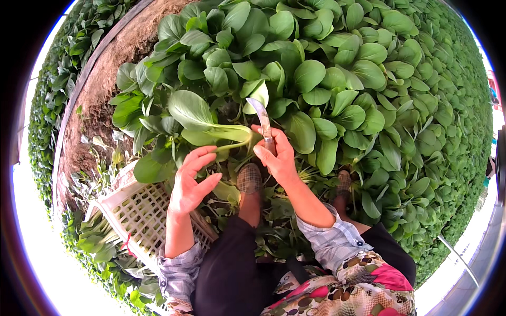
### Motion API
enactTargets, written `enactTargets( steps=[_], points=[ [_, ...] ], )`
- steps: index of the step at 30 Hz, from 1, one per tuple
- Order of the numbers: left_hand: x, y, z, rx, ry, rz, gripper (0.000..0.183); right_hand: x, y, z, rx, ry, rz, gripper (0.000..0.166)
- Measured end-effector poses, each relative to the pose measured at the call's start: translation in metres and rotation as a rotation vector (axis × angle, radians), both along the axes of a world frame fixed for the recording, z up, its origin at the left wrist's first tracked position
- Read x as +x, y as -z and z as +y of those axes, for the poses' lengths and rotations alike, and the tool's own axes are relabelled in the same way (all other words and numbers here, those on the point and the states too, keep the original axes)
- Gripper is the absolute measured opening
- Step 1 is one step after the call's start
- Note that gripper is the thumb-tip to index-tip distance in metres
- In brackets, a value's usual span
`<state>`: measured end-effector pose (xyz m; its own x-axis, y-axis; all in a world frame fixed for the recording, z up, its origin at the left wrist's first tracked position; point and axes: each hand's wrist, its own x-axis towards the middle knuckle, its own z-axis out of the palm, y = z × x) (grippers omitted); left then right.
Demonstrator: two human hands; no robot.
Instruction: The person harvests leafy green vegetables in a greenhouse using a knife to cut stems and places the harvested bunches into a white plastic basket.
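Observation:
My right hand [276, 152] is closed around the handle of a small curved knife [263, 114], its blade pointing away from me. Beside its fingertips lies the base of a leafy green plant like bok choy [233, 133]; whether those fingers also pinch it I cannot tell. The plant's broad leaf extends to the left. My left hand [193, 181] has its fingers spread below that plant, fingertips near a thin stalk, with nothing visible in its palm.
A white plastic lattice crate [138, 217] with a red ribbon and greens stands at lower left. Dense leafy plants [348, 79] grow ahead and right. Bare soil [91, 98] and a dark edging strip [79, 85] run along the left. My shoes [249, 178] rest among leaves.

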<state>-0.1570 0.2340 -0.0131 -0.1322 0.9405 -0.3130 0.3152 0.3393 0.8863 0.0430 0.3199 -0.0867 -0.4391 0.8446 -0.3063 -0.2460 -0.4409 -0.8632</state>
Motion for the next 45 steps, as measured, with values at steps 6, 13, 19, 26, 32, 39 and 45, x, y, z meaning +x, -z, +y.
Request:
enactTargets(
  steps=[6,13,19,26,32,39,45],
  points=[
    [0.024,0.001,-0.013,-0.040,0.021,-0.340,0.029,0.015,-0.022,0.021,-0.164,-0.094,-0.024,0.038],
    [0.050,-0.014,0.008,0.211,0.165,0.276,0.079,0.026,-0.026,0.006,0.007,-0.367,-0.112,0.036],
    [0.039,0.033,-0.008,-0.439,0.078,-0.422,0.068,0.013,-0.021,-0.009,-0.205,-0.499,-0.034,0.025],
    [0.022,0.043,0.003,-0.365,0.427,0.867,0.046,-0.022,-0.006,0.008,-0.193,-0.404,-0.236,0.031],
    [-0.044,0.096,-0.011,-0.326,0.308,1.302,0.018,-0.094,0.024,-0.011,-0.240,-0.492,-0.270,0.031],
    [-0.051,0.101,-0.046,-0.412,0.162,1.246,0.017,-0.137,0.092,-0.034,-0.013,-0.559,-0.538,0.030],
    [-0.055,0.109,-0.049,-0.400,-0.005,1.201,0.026,-0.151,0.093,-0.029,0.217,-0.561,-0.639,0.026]
  ],
)
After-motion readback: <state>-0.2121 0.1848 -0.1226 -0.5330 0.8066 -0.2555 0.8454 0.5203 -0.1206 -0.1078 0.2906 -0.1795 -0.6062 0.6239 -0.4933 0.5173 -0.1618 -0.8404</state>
